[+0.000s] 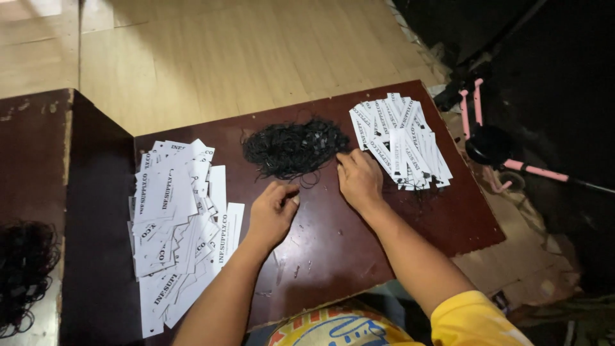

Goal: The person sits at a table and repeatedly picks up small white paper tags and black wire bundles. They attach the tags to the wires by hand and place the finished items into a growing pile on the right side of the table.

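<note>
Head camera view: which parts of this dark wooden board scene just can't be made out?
- Head view: right hand fingertips sink into the black tangled string pile; any grip is hidden.
- Left hand fingers curl inward, hiding what they pinch.
- Left scattered heap of white paper tags: lower tags are buried under upper ones.
- Second black tangle: cut off by the left edge.
- Pink-framed object: lost in darkness.

Dark board (333, 243): tag piles (176, 224), black strings (291, 148).
</note>
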